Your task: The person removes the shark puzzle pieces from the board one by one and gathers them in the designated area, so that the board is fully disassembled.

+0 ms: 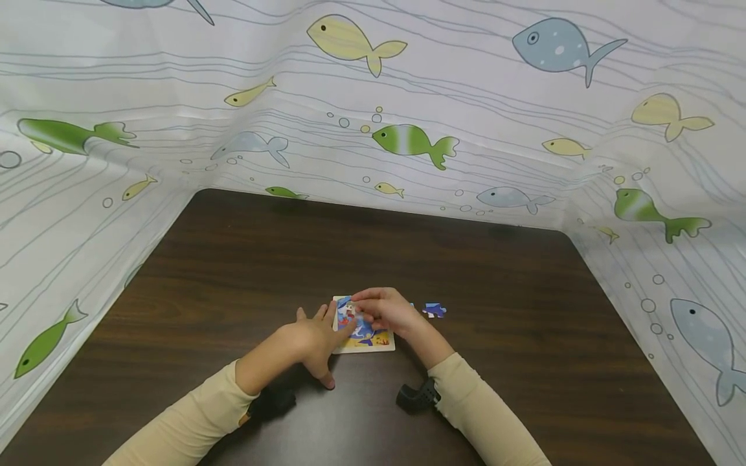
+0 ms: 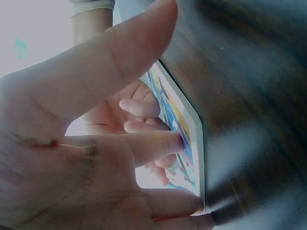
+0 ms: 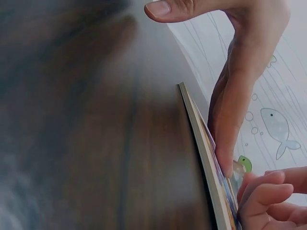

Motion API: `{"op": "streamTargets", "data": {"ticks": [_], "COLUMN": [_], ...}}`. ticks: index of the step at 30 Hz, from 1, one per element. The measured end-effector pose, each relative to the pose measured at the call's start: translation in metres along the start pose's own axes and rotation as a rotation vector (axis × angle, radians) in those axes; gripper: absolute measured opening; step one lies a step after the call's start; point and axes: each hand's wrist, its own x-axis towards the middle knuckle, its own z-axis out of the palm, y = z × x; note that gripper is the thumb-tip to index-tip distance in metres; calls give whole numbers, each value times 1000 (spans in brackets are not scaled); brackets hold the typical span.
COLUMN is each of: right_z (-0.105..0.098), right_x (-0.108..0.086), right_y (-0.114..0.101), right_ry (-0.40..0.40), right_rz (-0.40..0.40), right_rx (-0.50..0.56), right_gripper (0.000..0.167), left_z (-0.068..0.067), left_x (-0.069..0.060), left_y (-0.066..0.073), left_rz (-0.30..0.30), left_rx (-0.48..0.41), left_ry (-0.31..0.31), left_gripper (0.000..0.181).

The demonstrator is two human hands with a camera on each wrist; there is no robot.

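Observation:
A small jigsaw puzzle point(image 1: 379, 347) with a colourful cartoon picture and a pale border lies flat on the dark table. My left hand point(image 1: 315, 340) is spread over its left side. In the left wrist view, the left index finger point(image 2: 158, 143) presses on the picture with its tip. From the right, my right hand point(image 1: 390, 312) reaches over the upper part of the puzzle with fingers bent. Its thumb and fingers pinch a puzzle piece point(image 3: 237, 173), mostly hidden, at the picture's surface. A loose blue and purple piece point(image 1: 434, 310) lies right of the right hand.
A brown wood-grain table point(image 1: 373, 252) surrounds the puzzle. White fabric point(image 1: 466, 97) printed with fish stands along its back and sides. Black wrist devices point(image 1: 416, 396) sit under both wrists, above the tabletop. A bit of blue shows just behind the right hand.

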Motion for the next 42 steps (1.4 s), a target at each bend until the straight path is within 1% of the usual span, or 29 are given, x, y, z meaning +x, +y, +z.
{"op": "streamTargets", "data": {"ticks": [6, 12, 16, 20, 23, 26, 30, 33, 36, 39, 42], "right_z": [5, 10, 9, -2, -18, -43, -91, -128, -159, -176, -187], "right_x": [3, 7, 7, 4, -5, -21, -48, -68, -85, -94, -97], "right_y": [0, 0, -1, -5, -10, -14, -12, -7, -4, -1, 0], "right_ry": [84, 130, 140, 171, 208, 234, 256, 277, 291, 289, 284], "right_rz": [-83, -110, -116, -142, -147, -130, -107, -67, -29, 0, 28], "right_rx": [-155, -265, -290, -298, -286, -277, -333, -374, -402, -435, -476], "right_gripper": [24, 18, 15, 14, 17, 23, 27, 27, 28, 29, 29], "left_z": [-1, 1, 2, 2, 2, 2, 2, 1, 1, 2, 1], "left_x": [-1, -1, -1, 0, 0, -1, -3, -4, -2, -1, -1], "left_y": [0, 1, 1, 1, 2, 0, -3, -5, -5, -7, -7], "left_rz": [-2, -2, -3, -11, -9, -4, 5, 14, 25, 27, 26], "left_rx": [14, 21, 17, 16, 7, -7, -22, -24, -24, -25, -32], "left_ry": [-2, 10, 24, 31, 39, 43, 42, 49, 64, 68, 66], "left_gripper": [109, 110, 110, 110, 109, 109, 107, 105, 104, 105, 106]}}
